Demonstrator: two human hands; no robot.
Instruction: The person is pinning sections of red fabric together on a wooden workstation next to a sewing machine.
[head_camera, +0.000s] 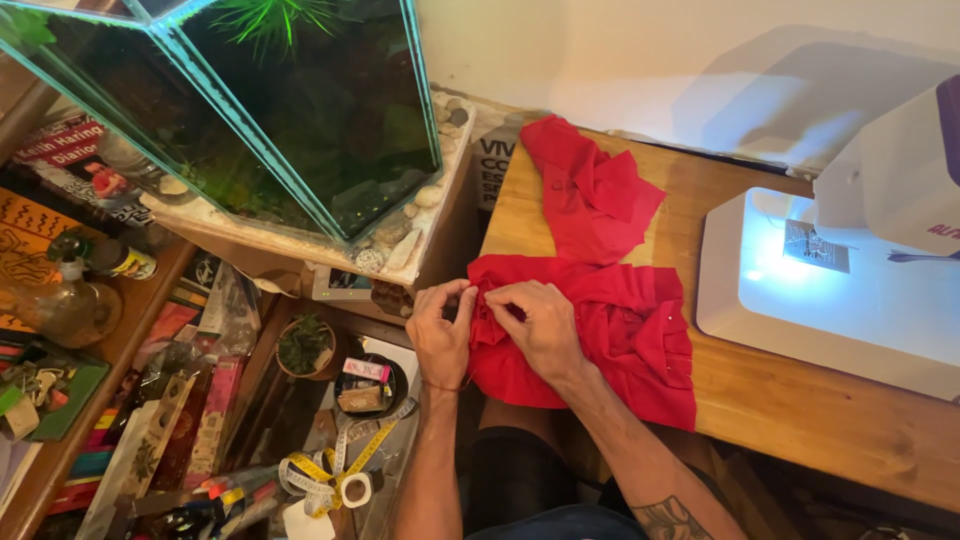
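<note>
Head view: crumpled red cloth (600, 310) draped over wooden tabletop (800, 400) edge, pinched at its left hem between left hand (441, 335) and right hand (540, 325), fingertips pressed together on fabric.

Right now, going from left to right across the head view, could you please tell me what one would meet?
Glass bottle → glass aquarium → left hand → right hand, both pinching the red fabric at the wooden table edge → white sewing machine.
</note>
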